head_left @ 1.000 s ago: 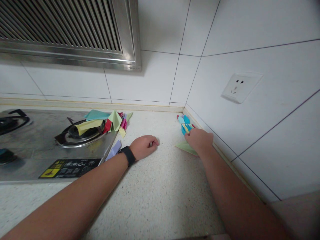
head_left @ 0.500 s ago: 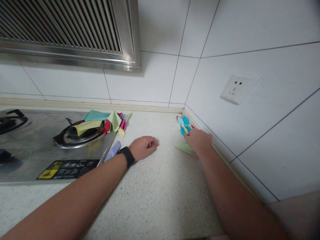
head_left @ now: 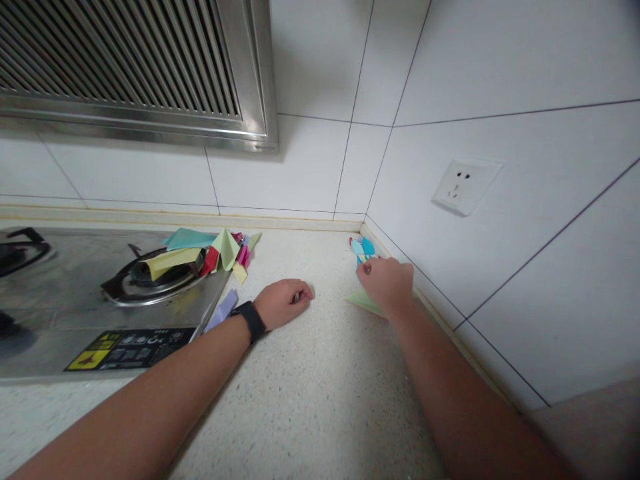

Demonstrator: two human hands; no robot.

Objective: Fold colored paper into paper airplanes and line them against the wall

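Observation:
My left hand (head_left: pixel 283 303), with a black watch (head_left: pixel 251 321) on its wrist, rests on the countertop with curled fingers and nothing visible in them. In the far right corner, my right hand (head_left: pixel 389 285) is closed at the near edge of a small cluster of folded papers (head_left: pixel 367 245), blue, light blue and red. Its fingertips are pinched together; whether they hold a piece is hidden. A pale green folded paper (head_left: pixel 361 301) lies on the counter, partly under this hand.
On the gas stove (head_left: pixel 50 333) at left, folded papers (head_left: pixel 226 251) in several colours heap over a burner (head_left: pixel 160 283). A purple folded paper (head_left: pixel 222 309) lies at the stove's edge. A range hood (head_left: pixel 200 133) hangs above; a socket (head_left: pixel 467 188) sits on the right wall.
The view has tilted up and shifted slightly right. My right hand has curled and now covers more of the blue and yellow pieces. My left hand has stayed in place.

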